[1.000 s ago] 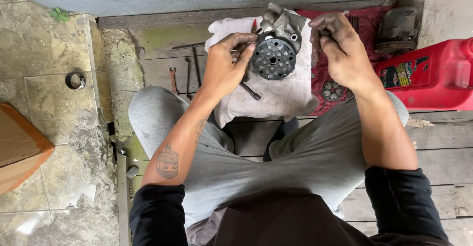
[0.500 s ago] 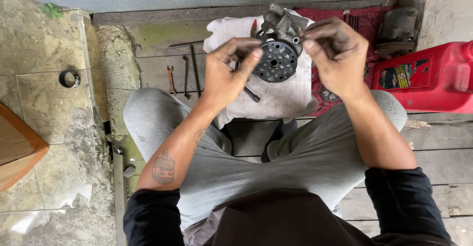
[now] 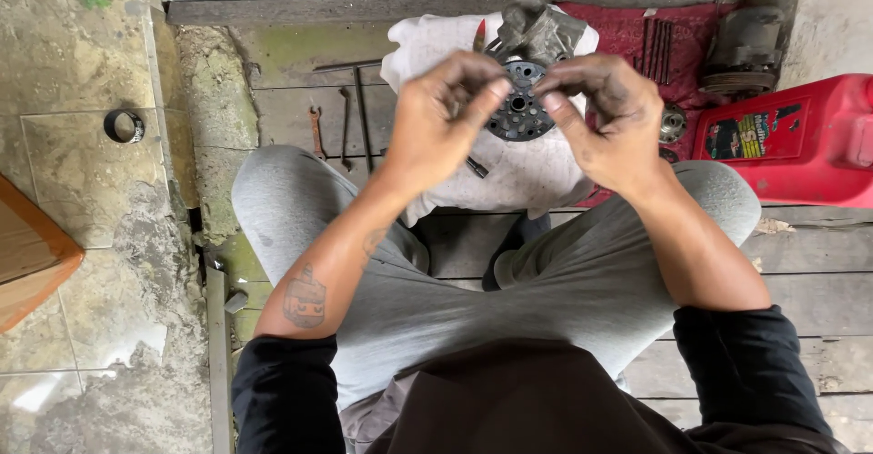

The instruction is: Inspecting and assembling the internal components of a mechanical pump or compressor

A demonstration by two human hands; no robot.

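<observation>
Head view, looking down on a seated person with knees spread. Both forearms reached forward and inward, elbows out, wrists bent so that the hands met above a round dark disc (image 3: pixel 518 109) with a ring of holes. The left hand (image 3: pixel 436 122) was curled, its thumb and forefinger pinched together at the disc's left edge; whether a small part sat between them could not be told. The right hand (image 3: pixel 605 122) was likewise curled, fingertips drawn together just above the disc's right edge, knuckles up; what it pinched, if anything, was hidden. The two sets of fingertips were near each other but apart.

The disc was mounted on a grey metal housing (image 3: pixel 536 27), which rested on a white cloth (image 3: pixel 527 177) spread over the plank floor (image 3: pixel 809 254) between the knees. Left of the cloth lay a small wrench (image 3: pixel 316 131). A red cloth (image 3: pixel 627 31) lay behind the right hand, and a red can (image 3: pixel 800 140) stood at the far right. A black ring (image 3: pixel 125 125) lay on the stone slab (image 3: pixel 73 163), well apart.
</observation>
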